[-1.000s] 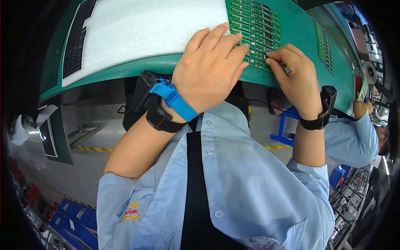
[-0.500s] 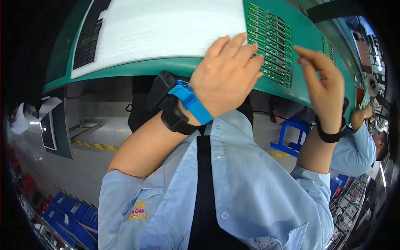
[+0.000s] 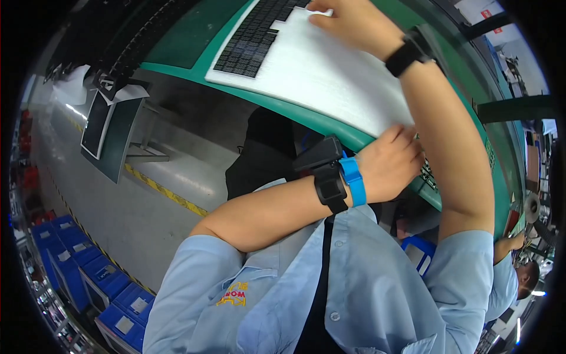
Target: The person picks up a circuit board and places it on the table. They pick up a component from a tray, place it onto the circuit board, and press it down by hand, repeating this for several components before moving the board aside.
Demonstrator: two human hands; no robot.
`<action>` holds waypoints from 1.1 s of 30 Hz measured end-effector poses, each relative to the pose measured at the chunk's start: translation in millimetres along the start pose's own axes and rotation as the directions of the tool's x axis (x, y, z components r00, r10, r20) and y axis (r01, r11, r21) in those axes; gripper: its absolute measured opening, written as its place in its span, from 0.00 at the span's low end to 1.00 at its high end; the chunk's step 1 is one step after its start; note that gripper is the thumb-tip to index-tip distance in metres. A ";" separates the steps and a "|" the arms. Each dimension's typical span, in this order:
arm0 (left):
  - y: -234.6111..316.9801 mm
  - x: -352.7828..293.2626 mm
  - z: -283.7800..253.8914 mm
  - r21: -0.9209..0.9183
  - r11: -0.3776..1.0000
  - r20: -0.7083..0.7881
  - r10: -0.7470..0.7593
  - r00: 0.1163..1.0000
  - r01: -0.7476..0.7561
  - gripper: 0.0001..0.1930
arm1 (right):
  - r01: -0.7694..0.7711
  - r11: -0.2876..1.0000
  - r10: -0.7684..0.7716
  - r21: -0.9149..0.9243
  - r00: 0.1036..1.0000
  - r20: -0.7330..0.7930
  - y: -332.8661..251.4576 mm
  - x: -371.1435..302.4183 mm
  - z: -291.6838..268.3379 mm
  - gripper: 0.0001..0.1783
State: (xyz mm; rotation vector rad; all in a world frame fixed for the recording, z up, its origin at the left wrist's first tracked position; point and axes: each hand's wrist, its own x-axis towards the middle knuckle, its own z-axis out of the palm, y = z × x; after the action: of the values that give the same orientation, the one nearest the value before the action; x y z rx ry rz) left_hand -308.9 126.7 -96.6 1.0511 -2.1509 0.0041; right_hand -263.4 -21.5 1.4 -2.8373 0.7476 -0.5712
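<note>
1. On the green bench (image 3: 194, 35): white foam sheet (image 3: 330, 74) with long axis running up-left to lower-right.
2. Right hand (image 3: 348, 20) flat on sheet's far end, fingers spread, gripping nothing.
3. Left hand (image 3: 392, 165) curled loosely at near edge, beside green circuit board (image 3: 427, 174); empty, apparently.

The person is wearing a light blue short-sleeved button shirt (image 3: 365, 283) with small pale buttons, a small orange and yellow emblem on the chest, and a dark strap (image 3: 318, 283) running down its front. The left hand (image 3: 392, 165) is carrying a chunky black wrist device (image 3: 323, 171) beside a bright blue wristband (image 3: 352, 180). The right hand (image 3: 348, 20) is wearing a plain black wristband (image 3: 405, 54).
</note>
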 end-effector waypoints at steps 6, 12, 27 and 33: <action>4.9 -0.9 7.0 0.047 0.998 -0.114 0.048 0.992 -0.043 0.20 | 0.067 0.997 -0.070 0.039 0.995 0.070 5.9 28.8 39.9 0.12; 2.1 -0.6 1.8 0.025 1.000 -0.028 0.018 0.999 -0.017 0.18 | 0.044 0.992 -0.036 -0.122 0.997 0.063 1.4 29.8 46.9 0.10; -0.6 -0.6 -0.8 0.008 1.000 -0.118 -0.003 0.993 0.004 0.17 | 0.105 0.991 -0.108 -0.079 0.993 -0.039 -5.6 33.6 54.2 0.10; 0.9 1.8 -3.6 0.001 1.000 -0.051 0.010 0.999 -0.010 0.15 | -0.184 0.973 0.188 0.141 0.982 -0.011 -25.5 2.1 -20.0 0.10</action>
State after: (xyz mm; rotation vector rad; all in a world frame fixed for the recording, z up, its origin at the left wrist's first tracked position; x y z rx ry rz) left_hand -308.0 127.2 -92.7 1.0304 -2.1099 0.0360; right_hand -258.4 -1.5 26.5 -2.6019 0.9271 -0.6043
